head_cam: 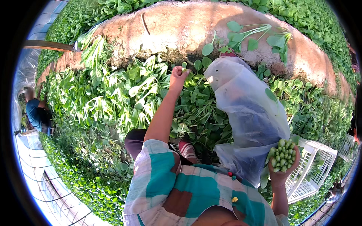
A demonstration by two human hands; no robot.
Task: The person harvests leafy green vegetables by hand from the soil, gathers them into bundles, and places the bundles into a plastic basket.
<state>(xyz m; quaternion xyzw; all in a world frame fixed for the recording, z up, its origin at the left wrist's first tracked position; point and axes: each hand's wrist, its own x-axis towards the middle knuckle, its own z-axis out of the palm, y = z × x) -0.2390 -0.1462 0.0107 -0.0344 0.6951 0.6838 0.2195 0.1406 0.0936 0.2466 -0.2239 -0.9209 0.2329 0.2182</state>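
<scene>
My right hand point(295, 161) holds a thick bunch of leafy greens point(282, 155), its pale stem ends turned up toward me and its leaves mostly hidden below. Out in front, my left hand point(178, 75) pinches a small green stem or leaf point(185, 69) between thumb and fingertips, just above the plants growing along the bed's edge. Uprooted or cut greens point(144, 108) lie in heaps left of my left forearm. Translucent plastic sheeting point(243, 93) covers my right leg, with a loose leaf stuck to it.
A white plastic crate point(325, 166) with some greens inside stands tilted beside my right hand. Across the front runs a bare earth ridge point(175, 25) bearing loose leaves point(236, 36) and a stick point(145, 24). Another person point(36, 111) bends over the plants at far left, below a wooden bar point(48, 45).
</scene>
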